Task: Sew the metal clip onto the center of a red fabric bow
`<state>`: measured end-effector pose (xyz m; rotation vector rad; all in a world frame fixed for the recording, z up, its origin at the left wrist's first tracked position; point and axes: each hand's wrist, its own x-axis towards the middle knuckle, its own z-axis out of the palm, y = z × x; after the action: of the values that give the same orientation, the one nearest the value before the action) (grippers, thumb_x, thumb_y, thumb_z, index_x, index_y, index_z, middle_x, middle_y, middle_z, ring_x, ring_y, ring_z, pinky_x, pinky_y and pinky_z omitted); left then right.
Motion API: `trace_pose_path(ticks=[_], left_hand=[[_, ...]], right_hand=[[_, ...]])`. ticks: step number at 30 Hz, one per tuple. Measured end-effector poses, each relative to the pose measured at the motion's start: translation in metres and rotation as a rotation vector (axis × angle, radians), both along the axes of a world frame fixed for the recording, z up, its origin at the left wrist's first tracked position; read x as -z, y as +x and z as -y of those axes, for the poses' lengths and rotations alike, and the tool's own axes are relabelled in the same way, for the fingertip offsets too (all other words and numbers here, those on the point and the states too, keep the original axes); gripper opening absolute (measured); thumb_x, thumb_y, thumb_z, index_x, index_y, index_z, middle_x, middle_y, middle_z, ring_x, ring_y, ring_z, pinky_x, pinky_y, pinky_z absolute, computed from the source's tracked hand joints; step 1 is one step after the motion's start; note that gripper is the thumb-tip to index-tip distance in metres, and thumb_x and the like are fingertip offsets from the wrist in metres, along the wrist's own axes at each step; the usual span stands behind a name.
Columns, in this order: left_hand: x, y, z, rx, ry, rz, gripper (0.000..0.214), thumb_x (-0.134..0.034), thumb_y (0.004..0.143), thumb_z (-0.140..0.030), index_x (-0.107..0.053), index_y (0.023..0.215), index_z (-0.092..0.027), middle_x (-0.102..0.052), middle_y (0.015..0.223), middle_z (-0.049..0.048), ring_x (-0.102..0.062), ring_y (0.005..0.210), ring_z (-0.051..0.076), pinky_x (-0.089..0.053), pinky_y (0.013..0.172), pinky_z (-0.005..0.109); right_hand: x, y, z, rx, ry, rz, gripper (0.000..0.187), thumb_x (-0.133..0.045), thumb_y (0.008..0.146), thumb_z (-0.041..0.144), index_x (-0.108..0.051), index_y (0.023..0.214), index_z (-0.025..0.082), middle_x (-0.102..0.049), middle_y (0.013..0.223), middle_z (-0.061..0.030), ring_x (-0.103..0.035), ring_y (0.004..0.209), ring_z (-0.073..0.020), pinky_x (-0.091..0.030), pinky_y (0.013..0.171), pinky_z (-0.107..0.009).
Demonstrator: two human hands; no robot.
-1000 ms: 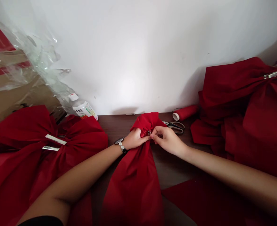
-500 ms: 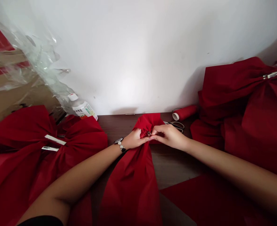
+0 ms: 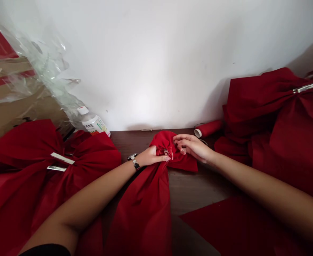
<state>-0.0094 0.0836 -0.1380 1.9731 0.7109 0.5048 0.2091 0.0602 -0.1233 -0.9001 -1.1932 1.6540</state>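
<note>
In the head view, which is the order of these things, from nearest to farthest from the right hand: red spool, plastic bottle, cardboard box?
1. Red spool: just beyond the right hand, slightly rightward.
2. Plastic bottle: left, by the wall.
3. Cardboard box: far left.

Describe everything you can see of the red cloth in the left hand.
The red cloth is plain and looks like thin, fairly matt fabric. It is gathered into tight folds where the left hand grips it, thumb across the front, with a small metal clip at the gather. Above, it bunches into a rounded puff; below, a long, creased tail widens over the dark tabletop and runs out of the picture. The right hand is close by at the right; contact is unclear.
</note>
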Motion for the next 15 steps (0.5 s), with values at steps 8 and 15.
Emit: trace_pose_path(ticks=[8, 15], left_hand=[[-0.006, 0.003, 0.004, 0.042, 0.067, -0.053, 0.042, -0.063, 0.079, -0.043, -0.063, 0.109, -0.014, -0.068, 0.114, 0.0078, -0.062, 0.103, 0.02, -0.042, 0.099, 0.031], [-0.007, 0.009, 0.007, -0.076, 0.143, -0.052, 0.04, -0.061, 0.08, -0.044, -0.059, 0.109, -0.016, -0.065, 0.116, 0.0063, -0.058, 0.108, 0.02, -0.04, 0.1, 0.03]], right_hand=[[-0.007, -0.008, 0.013, -0.143, -0.019, -0.173, 0.032, -0.077, 0.068, 0.026, -0.055, 0.087, 0.012, -0.05, 0.055, 0.0053, -0.043, 0.046, -0.0036, -0.036, 0.044, -0.015], [-0.003, -0.005, 0.01, -0.035, 0.086, -0.238, 0.023, -0.067, 0.075, 0.025, -0.047, 0.075, 0.015, -0.048, 0.047, 0.0056, -0.041, 0.04, -0.0042, -0.033, 0.041, -0.015]])
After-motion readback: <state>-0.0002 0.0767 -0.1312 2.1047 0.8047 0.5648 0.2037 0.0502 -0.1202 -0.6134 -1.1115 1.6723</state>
